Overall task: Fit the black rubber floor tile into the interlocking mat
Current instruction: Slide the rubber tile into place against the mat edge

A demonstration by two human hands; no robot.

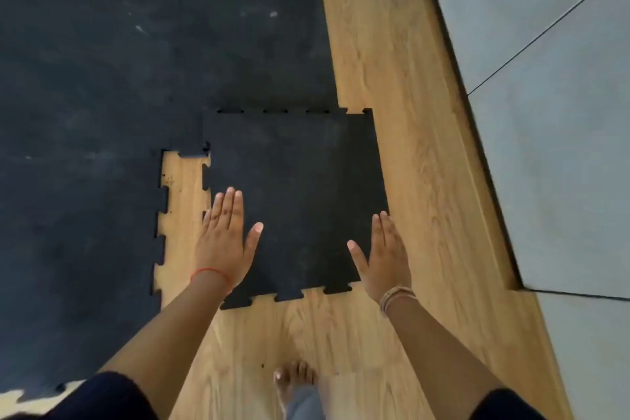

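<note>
A square black rubber floor tile with toothed edges lies on the wooden floor, its far edge against the interlocking mat. A strip of bare wood shows between the tile's left edge and the mat's toothed edge. My left hand lies flat on the tile's near left part, fingers together and thumb out. My right hand rests flat at the tile's near right edge, partly over the wood. Neither hand grips anything.
Wooden floor runs along the right of the tile and under me. Grey floor tiles lie further right beyond a dark edge. A bare foot stands just near of the tile. The mat's toothed edge faces the gap.
</note>
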